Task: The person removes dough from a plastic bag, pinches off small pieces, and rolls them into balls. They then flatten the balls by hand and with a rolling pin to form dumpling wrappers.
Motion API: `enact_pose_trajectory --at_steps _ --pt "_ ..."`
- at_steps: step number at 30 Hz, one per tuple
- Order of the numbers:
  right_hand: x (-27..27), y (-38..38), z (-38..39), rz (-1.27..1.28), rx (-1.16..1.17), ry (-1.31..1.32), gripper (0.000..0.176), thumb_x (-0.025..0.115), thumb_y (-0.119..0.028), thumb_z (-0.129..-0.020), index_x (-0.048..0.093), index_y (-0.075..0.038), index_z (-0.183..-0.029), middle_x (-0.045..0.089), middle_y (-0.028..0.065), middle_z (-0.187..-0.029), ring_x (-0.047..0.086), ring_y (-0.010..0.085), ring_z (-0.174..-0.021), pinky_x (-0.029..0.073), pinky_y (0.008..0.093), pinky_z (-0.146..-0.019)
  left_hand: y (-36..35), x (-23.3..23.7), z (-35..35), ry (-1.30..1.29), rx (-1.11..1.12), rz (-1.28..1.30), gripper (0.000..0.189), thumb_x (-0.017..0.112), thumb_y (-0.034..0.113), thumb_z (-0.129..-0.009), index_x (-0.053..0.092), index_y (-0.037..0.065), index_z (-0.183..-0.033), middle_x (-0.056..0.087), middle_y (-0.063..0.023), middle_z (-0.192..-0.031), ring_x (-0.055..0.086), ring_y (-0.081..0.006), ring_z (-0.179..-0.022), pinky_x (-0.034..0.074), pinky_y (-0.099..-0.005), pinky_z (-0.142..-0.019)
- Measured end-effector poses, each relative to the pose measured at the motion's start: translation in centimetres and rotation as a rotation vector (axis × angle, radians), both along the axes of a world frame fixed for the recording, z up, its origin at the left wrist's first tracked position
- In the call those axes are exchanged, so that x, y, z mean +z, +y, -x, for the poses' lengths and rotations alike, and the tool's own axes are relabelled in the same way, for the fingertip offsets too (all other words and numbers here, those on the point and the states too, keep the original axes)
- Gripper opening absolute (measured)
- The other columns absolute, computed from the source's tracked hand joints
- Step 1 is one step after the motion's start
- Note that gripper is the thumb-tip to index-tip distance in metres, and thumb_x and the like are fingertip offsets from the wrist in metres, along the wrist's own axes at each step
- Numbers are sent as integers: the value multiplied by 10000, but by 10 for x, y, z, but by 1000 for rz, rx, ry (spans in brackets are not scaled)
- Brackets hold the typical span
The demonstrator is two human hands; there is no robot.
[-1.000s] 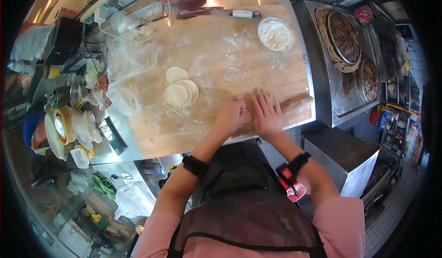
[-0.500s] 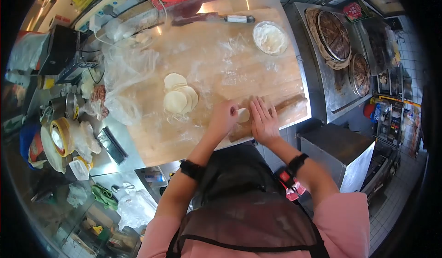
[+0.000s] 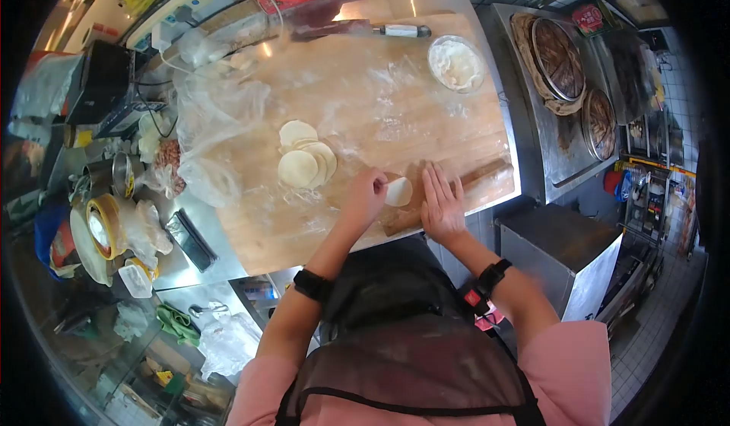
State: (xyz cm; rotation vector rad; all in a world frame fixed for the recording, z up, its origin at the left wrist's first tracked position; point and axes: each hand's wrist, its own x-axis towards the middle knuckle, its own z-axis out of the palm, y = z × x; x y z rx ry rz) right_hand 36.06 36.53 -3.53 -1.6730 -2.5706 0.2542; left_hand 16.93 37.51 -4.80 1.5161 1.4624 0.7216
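My left hand (image 3: pixel 366 195) is closed, pinching the left edge of a small round dough wrapper (image 3: pixel 398 192) between thumb and fingers. The wrapper lies at the front of the floured wooden board (image 3: pixel 258 232). Just right of it, my right hand (image 3: pixel 443 204) is flat with fingers stretched out, its palm over a wooden rolling pin (image 3: pixel 487 180). The pin shows on both sides of that hand; its middle is hidden. Several flat dough rounds (image 3: pixel 298 169) overlap in a pile to the left of my left hand.
A bowl of flour (image 3: pixel 456 64) stands at the board's back right. A knife (image 3: pixel 401 30) lies along the back edge. Plastic bags (image 3: pixel 209 114) cover the board's left side. A phone-like black slab (image 3: pixel 191 240) rests on the metal counter. Round pans (image 3: pixel 557 59) sit on the right.
The wrapper now shows more of its surface between my hands. My right hand still lies flat on the pin. The whole view has shifted slightly.
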Motion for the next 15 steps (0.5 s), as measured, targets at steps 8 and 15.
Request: enact_pose_trajectory --at_steps 8,15 --pt "-6 84 48 -127 -8 5 655 489 -181 -828 292 6 -1424 279 151 -1505 273 267 -1391 190 503 -1117 11 6 -4 62 32 20 136 651 71 -759 623 19 -882 627 -178 -775 613 -345 -705 486 -395 -637" --pt "4 -17 3 71 -30 4 658 506 -174 -820 304 12 -1417 310 151 -1490 260 267 -1397 199 517 -1111 -10 -5 9 -53 157 60 98 644 69 -788 627 12 -867 635 -168 -784 619 -306 -740 481 -362 -666"
